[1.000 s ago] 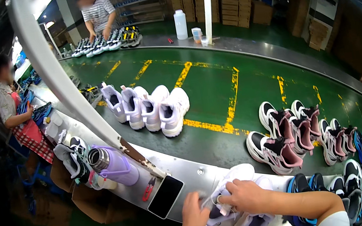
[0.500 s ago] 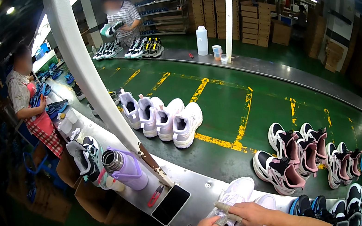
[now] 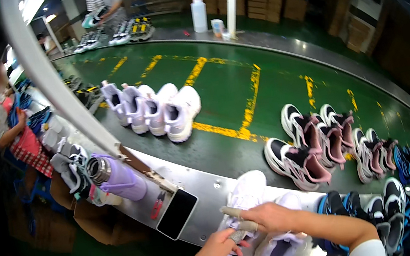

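Near bench edge (image 3: 202,238) | both hands (image 3: 218,248) (image 3: 271,217) at white shoe (image 3: 247,189) | green belt (image 3: 228,157) beyond

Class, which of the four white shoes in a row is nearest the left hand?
The rightmost shoe; the other three stand left of it, farther from the left hand.

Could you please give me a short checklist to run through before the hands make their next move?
1. Left hand at the near white sneaker: ok, fingers by its upper.
2. Right hand at the same sneaker: ok, fingers over its lace area.
3. Laces secured: cannot tell, fingers cover much of them.
4. Second white sneaker with lavender lining unobstructed: not ok, the right wrist crosses over it.
5. Smartphone clear of both hands: ok.
6. Red-handled snips set down: ok, beside the smartphone.
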`<control>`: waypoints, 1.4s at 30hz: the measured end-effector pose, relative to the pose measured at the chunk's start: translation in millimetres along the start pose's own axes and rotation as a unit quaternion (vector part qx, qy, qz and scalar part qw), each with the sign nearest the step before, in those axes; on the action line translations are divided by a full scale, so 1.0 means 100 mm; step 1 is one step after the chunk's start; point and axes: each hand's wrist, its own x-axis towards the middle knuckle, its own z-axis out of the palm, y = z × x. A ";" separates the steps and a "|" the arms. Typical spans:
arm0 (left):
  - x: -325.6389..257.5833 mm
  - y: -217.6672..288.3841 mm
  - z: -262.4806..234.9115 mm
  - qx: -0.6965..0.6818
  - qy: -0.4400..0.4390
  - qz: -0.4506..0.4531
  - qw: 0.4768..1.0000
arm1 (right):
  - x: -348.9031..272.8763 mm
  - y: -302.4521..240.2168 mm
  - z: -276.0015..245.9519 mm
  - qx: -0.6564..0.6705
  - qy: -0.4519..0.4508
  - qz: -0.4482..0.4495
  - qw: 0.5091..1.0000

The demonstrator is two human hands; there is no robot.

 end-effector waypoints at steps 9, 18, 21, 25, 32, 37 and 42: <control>0.09 0.01 0.16 -0.031 -0.009 -0.082 0.996 | -0.11 0.18 -0.02 0.042 0.047 -0.166 0.984; 0.08 -0.06 0.20 -0.132 -0.019 -0.053 0.990 | 0.04 0.15 0.08 -0.012 0.045 -0.076 0.996; 0.04 0.09 0.27 -0.097 -0.014 -0.098 0.990 | -0.04 0.15 -0.06 0.004 0.026 -0.056 0.998; 0.05 -0.02 0.29 -0.161 -0.025 -0.047 0.985 | -0.06 0.30 0.04 0.001 0.121 -0.208 0.971; 0.05 0.04 0.43 -0.197 0.011 -0.066 0.978 | -0.08 0.33 -0.02 0.006 0.077 -0.149 0.986; 0.08 0.07 0.57 -0.192 0.033 -0.072 0.978 | -0.07 0.36 0.14 -0.062 0.076 -0.150 0.984; -0.03 0.14 0.54 -0.205 0.009 -0.076 0.976 | -0.15 0.37 -0.01 0.016 0.109 -0.197 0.974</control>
